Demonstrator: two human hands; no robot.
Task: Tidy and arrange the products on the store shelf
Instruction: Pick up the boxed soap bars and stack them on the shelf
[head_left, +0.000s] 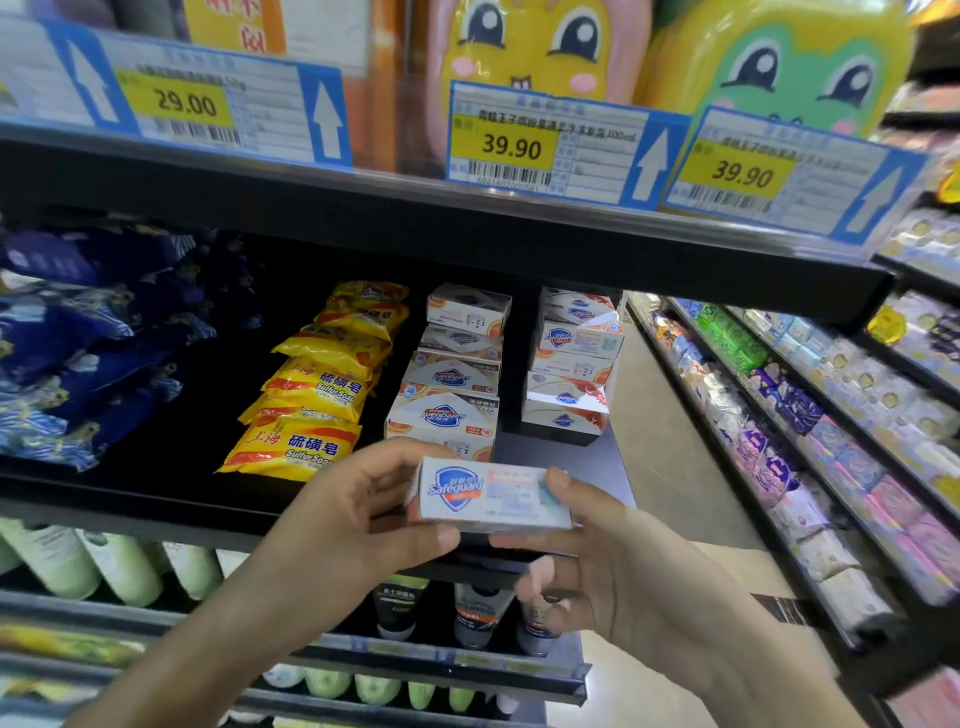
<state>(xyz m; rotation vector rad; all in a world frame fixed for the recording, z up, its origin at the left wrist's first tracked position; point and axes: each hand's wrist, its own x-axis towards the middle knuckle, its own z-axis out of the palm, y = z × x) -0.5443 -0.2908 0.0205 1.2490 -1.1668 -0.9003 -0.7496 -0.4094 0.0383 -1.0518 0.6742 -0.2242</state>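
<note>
Both hands hold one small white cardboard soap box with a blue shield (493, 493) in front of the black shelf (156, 499); the left hand (358, 512) pinches its left end and the right hand (587, 545) its right end; the white box stacks (447, 395) lean unevenly, so a bump while sliding it in could topple them; the yellow soap packets (311, 410) sit just beside.

Black shelving (467, 228), grey aisle floor (675, 467)
</note>
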